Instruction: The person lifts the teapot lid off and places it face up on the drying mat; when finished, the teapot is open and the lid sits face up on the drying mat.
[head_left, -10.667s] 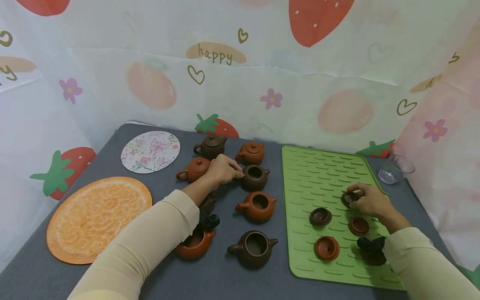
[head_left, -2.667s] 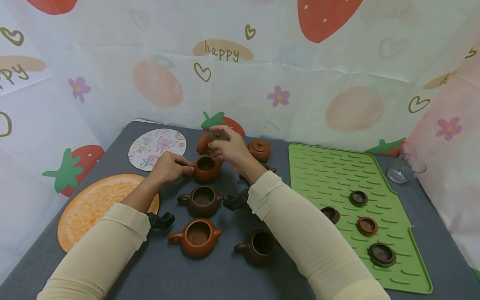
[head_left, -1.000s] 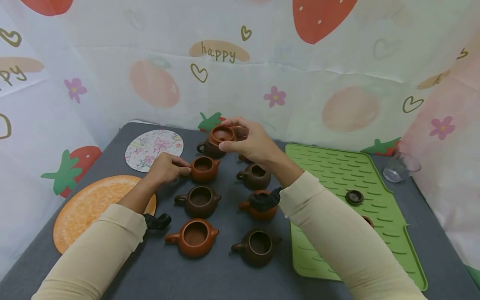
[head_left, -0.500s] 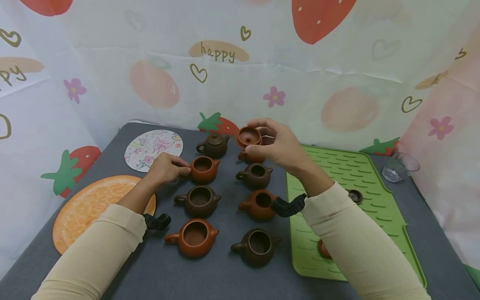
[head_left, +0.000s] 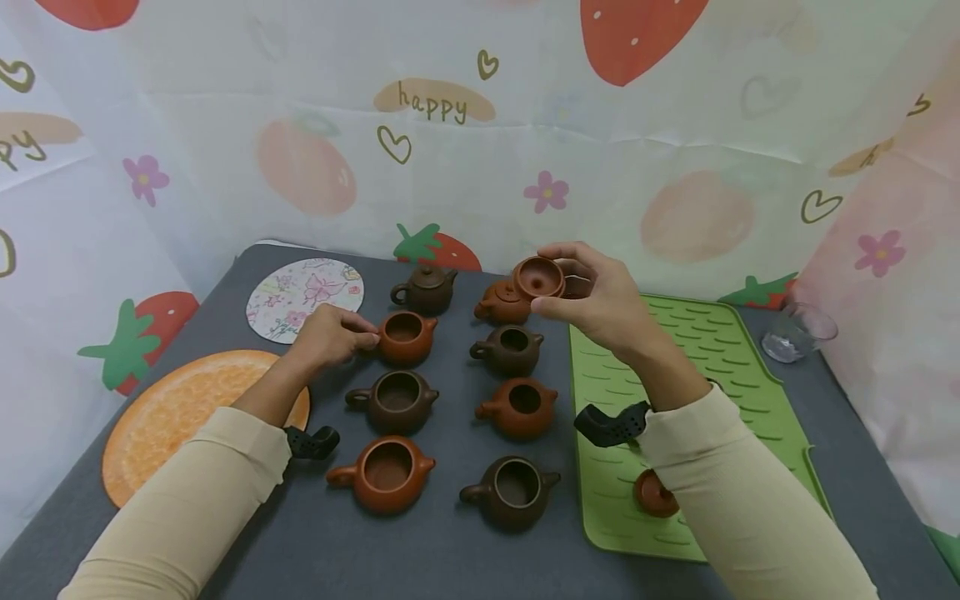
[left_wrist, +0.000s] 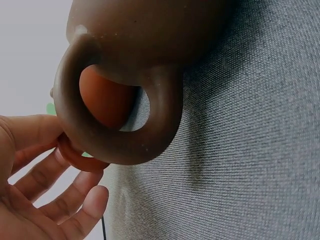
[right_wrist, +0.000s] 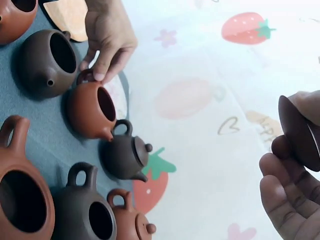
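In the head view, my left hand [head_left: 326,337] pinches the handle of a reddish-brown clay teapot [head_left: 408,354], which stands uncovered in the left row. The left wrist view has the fingers round that handle [left_wrist: 80,161], partly behind the handle of a dark brown teapot [left_wrist: 120,147]. My right hand [head_left: 603,296] holds a reddish-brown teapot lid [head_left: 540,277] by its edge, hollow underside facing me. In the head view the lid overlaps a small lidded red teapot [head_left: 498,304]. Right beside the held teapot sits a lidded dark teapot [head_left: 429,292].
Several uncovered teapots stand nearby, including a dark one [head_left: 513,354] and a red one [head_left: 386,487]. A green mat [head_left: 607,521] bears a red lid [head_left: 656,493]; my right sleeve hides part of it. A glass cup [head_left: 797,333] tilts at the right; round mats [head_left: 202,417] lie left.
The lid has come off the red teapot and moved right in my right hand, past the lidded dark teapot. Earlier, that hand was at the green mat. My left hand stays on the handle lately.
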